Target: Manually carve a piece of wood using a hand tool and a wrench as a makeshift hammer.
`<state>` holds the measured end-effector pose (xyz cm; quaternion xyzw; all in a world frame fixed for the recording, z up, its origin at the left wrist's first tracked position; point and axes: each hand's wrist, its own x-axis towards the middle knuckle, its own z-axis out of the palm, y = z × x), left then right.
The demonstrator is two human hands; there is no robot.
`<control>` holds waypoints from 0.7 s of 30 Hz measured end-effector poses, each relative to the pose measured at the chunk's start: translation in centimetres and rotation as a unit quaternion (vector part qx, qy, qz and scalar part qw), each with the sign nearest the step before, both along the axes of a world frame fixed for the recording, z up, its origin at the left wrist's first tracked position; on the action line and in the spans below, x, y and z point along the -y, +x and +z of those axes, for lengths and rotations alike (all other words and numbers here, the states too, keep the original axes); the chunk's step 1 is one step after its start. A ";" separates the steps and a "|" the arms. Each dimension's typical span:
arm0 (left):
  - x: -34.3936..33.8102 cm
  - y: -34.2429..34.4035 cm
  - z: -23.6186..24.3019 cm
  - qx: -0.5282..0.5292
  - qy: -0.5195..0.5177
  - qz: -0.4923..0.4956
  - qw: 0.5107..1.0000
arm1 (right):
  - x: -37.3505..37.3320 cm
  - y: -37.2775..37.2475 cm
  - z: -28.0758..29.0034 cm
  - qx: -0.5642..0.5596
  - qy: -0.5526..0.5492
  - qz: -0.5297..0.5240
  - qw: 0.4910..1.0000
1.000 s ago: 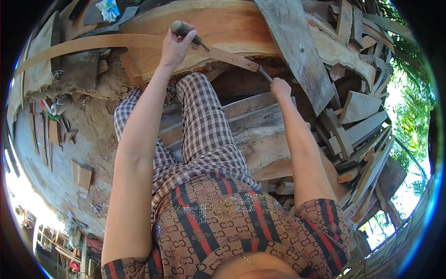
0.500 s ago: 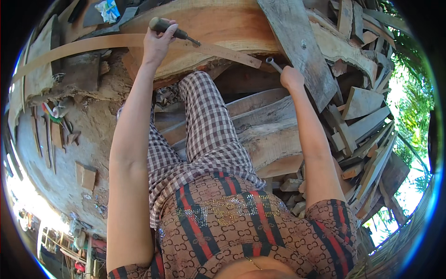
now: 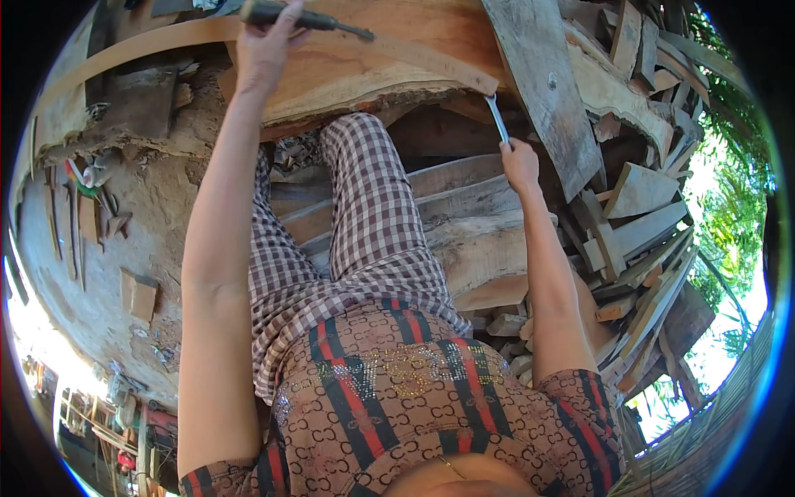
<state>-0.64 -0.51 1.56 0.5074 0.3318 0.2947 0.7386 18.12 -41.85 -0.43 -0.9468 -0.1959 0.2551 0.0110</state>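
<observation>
My left hand (image 3: 267, 51) is closed around the thick dark handle of a hand tool (image 3: 321, 21). Its thin metal shaft points right, above a long flat wooden strip (image 3: 431, 63); whether it is a screwdriver or a chisel I cannot tell. In my right hand (image 3: 520, 166) is a slim shiny metal wrench (image 3: 498, 121), gripped at its near end. The wrench's far end is at the strip's right end, and I cannot tell if they touch. Beneath the strip lies a broad reddish-brown wood slab (image 3: 331, 89) with a rough near edge.
A grey weathered plank (image 3: 542, 91) slants across the slab's right side. Scrap wood (image 3: 642, 207) is heaped at the right. Small tools (image 3: 89, 180) and a wooden block (image 3: 138, 294) lie on the ground at left. My checked trouser legs (image 3: 368, 190) reach the slab's near edge.
The wrench has swung from pointing up-left to nearly upright, its tip now by the strip's end. My left hand and its tool have moved slightly farther away and left in the view.
</observation>
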 end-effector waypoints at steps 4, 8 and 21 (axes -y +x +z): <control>-2.4 -0.4 3.0 0.017 0.021 0.035 0.999 | -5.3 0.7 1.3 0.050 0.029 0.044 0.997; -5.1 -2.7 1.1 0.001 0.077 0.025 0.997 | -9.2 -0.4 -0.4 0.017 -0.006 0.084 0.996; -4.9 -4.3 0.5 -0.053 0.117 0.067 0.989 | -9.4 0.0 1.4 -0.094 -0.083 0.114 0.985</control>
